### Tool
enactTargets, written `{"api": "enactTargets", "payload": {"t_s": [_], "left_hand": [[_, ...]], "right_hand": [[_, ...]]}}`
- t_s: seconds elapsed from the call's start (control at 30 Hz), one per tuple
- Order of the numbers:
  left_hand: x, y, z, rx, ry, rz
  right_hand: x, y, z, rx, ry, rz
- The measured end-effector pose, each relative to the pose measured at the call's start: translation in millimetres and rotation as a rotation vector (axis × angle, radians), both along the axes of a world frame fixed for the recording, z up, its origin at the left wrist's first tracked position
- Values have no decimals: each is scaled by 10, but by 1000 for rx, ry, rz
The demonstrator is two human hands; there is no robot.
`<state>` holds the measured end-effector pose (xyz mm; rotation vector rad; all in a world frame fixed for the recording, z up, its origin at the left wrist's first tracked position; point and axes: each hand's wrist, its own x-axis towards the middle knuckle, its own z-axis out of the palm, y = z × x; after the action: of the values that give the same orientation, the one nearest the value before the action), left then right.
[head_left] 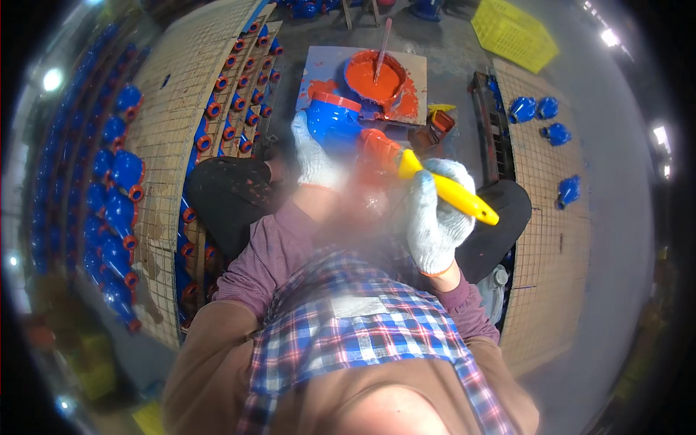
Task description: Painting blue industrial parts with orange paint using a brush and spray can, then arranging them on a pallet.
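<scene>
My left hand (313, 154), in a white knit glove, grips a blue valve body (332, 125) with an orange-painted flange on top. In my right hand (433, 212), also gloved, is a paintbrush with a yellow handle (451, 193). Its orange-loaded bristles (377, 151) lie against the valve's near end. Just beyond stands a round tub of orange paint (371, 78) with a stick in it, on a paint-smeared board (410, 93).
Racks at left hold several blue valve bodies with orange flanges (119, 181). A few more blue ones (533, 109) lie on the wire mesh at right. A yellow crate (513, 32) stands at the back. Black seat pads (228, 192) flank my body.
</scene>
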<state>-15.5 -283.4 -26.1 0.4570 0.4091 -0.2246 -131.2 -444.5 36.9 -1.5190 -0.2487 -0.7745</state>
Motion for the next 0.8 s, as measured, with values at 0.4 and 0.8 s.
{"api": "enactTargets", "payload": {"t_s": [0.4, 0.8], "left_hand": [[357, 49, -239, 27, -59, -25], [569, 486, 240, 7, -10, 38]], "right_hand": [[208, -538, 127, -805, -8, 137], [600, -743, 78, -891, -7, -85]]}}
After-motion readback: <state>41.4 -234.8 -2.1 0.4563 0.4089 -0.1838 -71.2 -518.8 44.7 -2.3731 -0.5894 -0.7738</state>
